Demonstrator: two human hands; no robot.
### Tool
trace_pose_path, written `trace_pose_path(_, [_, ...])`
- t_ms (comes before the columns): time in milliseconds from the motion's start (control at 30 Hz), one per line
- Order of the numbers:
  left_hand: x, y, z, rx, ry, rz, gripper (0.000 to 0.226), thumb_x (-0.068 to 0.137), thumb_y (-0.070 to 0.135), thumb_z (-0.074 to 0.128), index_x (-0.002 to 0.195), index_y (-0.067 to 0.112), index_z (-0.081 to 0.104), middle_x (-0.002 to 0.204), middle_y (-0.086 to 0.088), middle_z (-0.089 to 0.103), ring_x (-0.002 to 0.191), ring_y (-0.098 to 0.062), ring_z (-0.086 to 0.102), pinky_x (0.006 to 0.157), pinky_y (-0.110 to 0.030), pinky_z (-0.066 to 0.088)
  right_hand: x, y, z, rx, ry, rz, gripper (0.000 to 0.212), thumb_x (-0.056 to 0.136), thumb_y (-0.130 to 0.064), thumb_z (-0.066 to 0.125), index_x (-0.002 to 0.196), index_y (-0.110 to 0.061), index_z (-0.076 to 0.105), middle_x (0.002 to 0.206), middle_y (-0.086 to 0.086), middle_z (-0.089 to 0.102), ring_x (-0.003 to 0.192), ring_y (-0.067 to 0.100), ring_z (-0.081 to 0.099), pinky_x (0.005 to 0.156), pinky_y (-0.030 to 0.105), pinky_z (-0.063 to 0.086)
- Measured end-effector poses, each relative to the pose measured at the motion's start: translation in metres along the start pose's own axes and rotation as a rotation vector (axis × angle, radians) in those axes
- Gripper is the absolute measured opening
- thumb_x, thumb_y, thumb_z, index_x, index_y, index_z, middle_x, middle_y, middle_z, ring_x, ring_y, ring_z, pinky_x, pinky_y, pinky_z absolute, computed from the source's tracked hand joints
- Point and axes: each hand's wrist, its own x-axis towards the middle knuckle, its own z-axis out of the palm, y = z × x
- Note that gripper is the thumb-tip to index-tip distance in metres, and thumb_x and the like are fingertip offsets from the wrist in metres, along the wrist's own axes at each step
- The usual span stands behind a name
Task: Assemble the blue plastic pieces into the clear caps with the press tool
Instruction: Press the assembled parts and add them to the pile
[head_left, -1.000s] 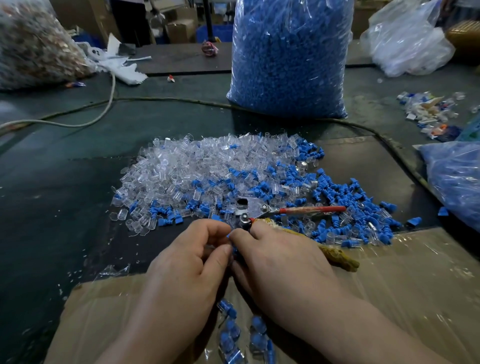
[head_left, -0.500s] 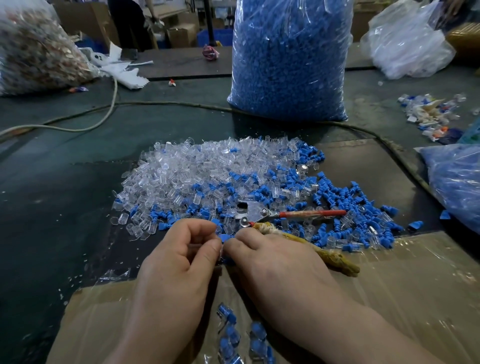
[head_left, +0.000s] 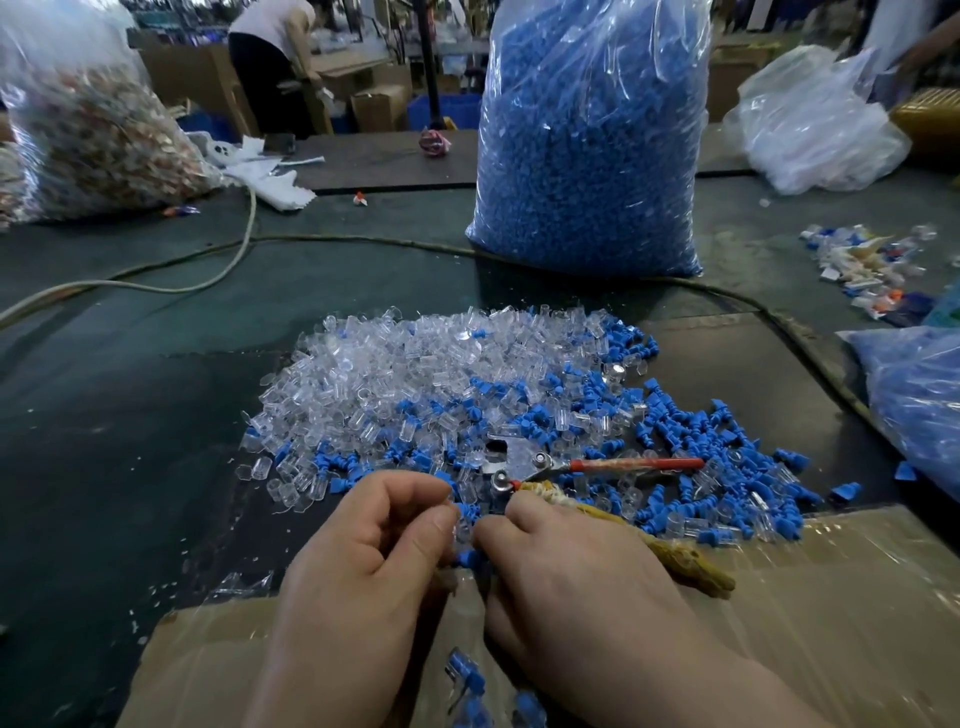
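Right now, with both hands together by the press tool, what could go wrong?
1. The clear cap pinched in the left hand and the blue piece at the right hand are small; a slip could lose them in the loose pile.
2. The press tool lies among parts right by the knuckles, so grabbing it may scatter them.

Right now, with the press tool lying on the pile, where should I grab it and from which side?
Take the press tool by its red handle and cloth-wrapped handle together, coming from the right. Both splay rightward from the metal head, and the right hand lies beside the wrapped one.
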Motion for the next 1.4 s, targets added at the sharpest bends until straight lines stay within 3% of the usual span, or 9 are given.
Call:
trace_pose_path(133, [0.003,0.009,0.002,-0.436,-0.039,-0.197,0.011,0.073,0.016,0.068,0.079,0.022,0.076,0.076,-0.015,0.073,0.048,-0.018,0.060,0.045,-0.031,0.050,0.001,-0.001,-0.003,-0.006,-0.036,0.010,0.015,0.095,-0.036,0.040,0.099,-0.022,0.043,0.089,0.000,0.030,0.077,0.022,0.034,0.053,0.031,0.024])
trace_pose_path(333, [0.003,0.015,0.004,-0.631,-0.082,-0.316,0.018,0.062,0.008,0.064,0.071,0.015,0.078,0.070,-0.012,0.072,0.048,-0.016,0.063,0.043,-0.024,0.053,0.001,0.000,-0.002,-0.049,-0.007,-0.031,0.018,0.099,-0.035,0.040,0.110,-0.021,0.046,0.087,0.001,0.029,0.073,0.024,0.033,0.052,0.032,0.026])
trace_pose_path(567, [0.004,0.016,0.002,-0.605,-0.110,-0.355,0.026,0.051,0.003,0.072,0.071,0.018,0.079,0.071,-0.008,0.072,0.053,-0.016,0.064,0.049,-0.025,0.056,0.001,0.000,-0.005,-0.035,-0.072,-0.021,0.023,0.094,-0.020,0.050,0.115,-0.021,0.040,0.091,0.001,0.028,0.078,0.022,0.032,0.060,0.036,0.033])
trace_pose_path(667, [0.003,0.017,0.003,-0.585,-0.108,-0.352,0.022,0.051,0.006,0.072,0.068,0.019,0.078,0.072,-0.009,0.072,0.052,-0.014,0.062,0.046,-0.023,0.053,-0.003,0.001,-0.007,0.033,0.004,-0.004,0.025,0.094,-0.022,0.049,0.116,-0.027,0.037,0.095,-0.003,0.032,0.077,0.019,0.035,0.055,0.031,0.029])
trace_pose_path(767, [0.002,0.019,0.003,-0.603,-0.114,-0.358,0.019,0.052,0.007,0.071,0.067,0.019,0.077,0.072,-0.011,0.072,0.049,-0.015,0.061,0.043,-0.024,0.051,-0.008,0.004,-0.007,0.175,0.128,0.021,0.032,0.096,-0.027,0.047,0.124,-0.034,0.035,0.106,-0.008,0.041,0.082,0.017,0.046,0.065,0.035,0.043])
trace_pose_path(900, [0.000,0.025,0.002,-0.640,-0.170,-0.373,0.016,0.054,0.008,0.070,0.065,0.018,0.075,0.068,-0.014,0.069,0.046,-0.019,0.058,0.040,-0.028,0.048,-0.010,0.007,-0.007,0.286,0.273,0.053,0.020,0.098,-0.031,0.047,0.118,-0.035,0.049,0.108,-0.016,0.051,0.086,0.011,0.053,0.075,0.037,0.048])
trace_pose_path(1167, [-0.002,0.029,0.001,-0.713,-0.198,-0.382,0.013,0.054,0.013,0.074,0.066,0.014,0.075,0.061,-0.015,0.064,0.044,-0.015,0.057,0.036,-0.023,0.047,-0.017,0.002,-0.012,0.778,0.324,0.155,0.014,0.084,-0.042,0.066,0.096,-0.045,0.057,0.091,-0.026,0.063,0.085,-0.004,0.060,0.073,0.012,0.047])
trace_pose_path(1233, [-0.002,0.029,0.001,-0.699,-0.191,-0.382,0.012,0.052,0.017,0.074,0.064,0.017,0.075,0.056,-0.013,0.060,0.042,-0.015,0.056,0.036,-0.022,0.046,-0.018,-0.001,-0.011,0.821,0.292,0.122,0.013,0.086,-0.036,0.069,0.094,-0.042,0.062,0.088,-0.024,0.066,0.084,-0.003,0.062,0.069,0.011,0.047])
trace_pose_path(1400, [-0.002,0.026,0.001,-0.661,-0.199,-0.374,0.014,0.053,0.025,0.074,0.065,0.019,0.074,0.054,-0.013,0.057,0.043,-0.015,0.054,0.037,-0.022,0.045,-0.017,0.000,-0.009,0.763,0.298,0.067,0.017,0.092,-0.028,0.064,0.104,-0.039,0.064,0.100,-0.022,0.064,0.101,0.001,0.060,0.081,0.017,0.046])
